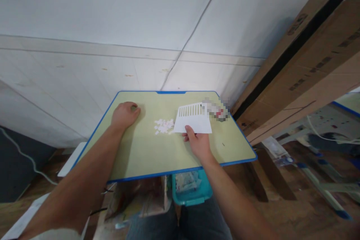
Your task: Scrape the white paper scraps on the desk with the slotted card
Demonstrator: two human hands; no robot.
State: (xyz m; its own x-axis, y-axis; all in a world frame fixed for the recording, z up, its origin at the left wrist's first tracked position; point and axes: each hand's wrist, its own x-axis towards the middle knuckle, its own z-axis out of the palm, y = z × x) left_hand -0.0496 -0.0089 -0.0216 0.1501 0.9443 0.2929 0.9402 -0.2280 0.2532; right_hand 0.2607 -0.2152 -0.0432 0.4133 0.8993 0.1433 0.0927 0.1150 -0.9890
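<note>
My right hand (198, 143) grips a white sheet (192, 125) by its near edge, thumb on top and fingers underneath. A row of narrow slots runs along the sheet's far side; whether it is paper or thin plastic I cannot tell. Just left of the sheet, a loose pile of small white pieces (164, 126) lies on the pale yellow tabletop (152, 155). My left hand (123, 115) rests near the table's left side, apart from the pile. Its fingers curl in toward the thumb, with nothing visible in them.
A blurred-out item (218, 110) lies at the table's back right. Tall cardboard boxes (295, 60) lean against the white wall on the right. Below the front edge, a teal bin (192, 198) holds clear plastic packets. A tiny dark sliver (223, 144) lies right of my right hand.
</note>
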